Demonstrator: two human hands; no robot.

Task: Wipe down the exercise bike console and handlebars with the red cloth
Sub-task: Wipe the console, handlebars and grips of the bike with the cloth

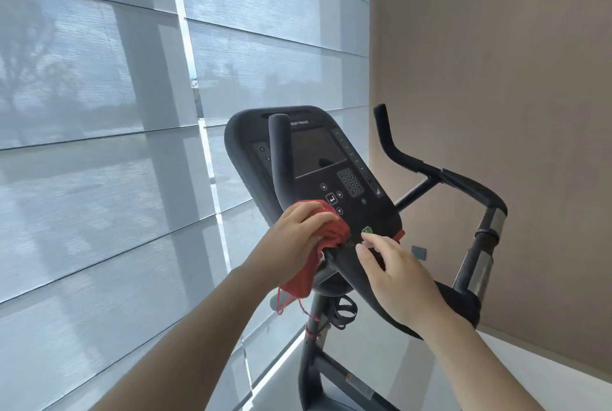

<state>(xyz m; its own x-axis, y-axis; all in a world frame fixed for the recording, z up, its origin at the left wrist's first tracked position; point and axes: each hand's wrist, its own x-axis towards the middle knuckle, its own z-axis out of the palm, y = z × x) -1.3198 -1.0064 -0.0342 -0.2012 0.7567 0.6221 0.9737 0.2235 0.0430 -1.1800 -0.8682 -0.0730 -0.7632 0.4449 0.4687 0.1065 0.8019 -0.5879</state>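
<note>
Console (331, 159) as landmark | left hand (298, 238) clamped on red cloth (326, 238) at its lower left edge | right hand (394, 275) loose, fingers spread, touching its bottom edge

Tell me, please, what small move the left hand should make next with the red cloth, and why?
Probably slide the red cloth up over the console. The left hand presses it bunched at the console's lower left edge, while the screen and keypad above lie uncovered. The right hand rests by the green button.

Left hand (299, 233) presses red cloth (326, 238) against console (331, 159) lower edge; right hand (394, 275) fingertips touch console beside cloth.
</note>
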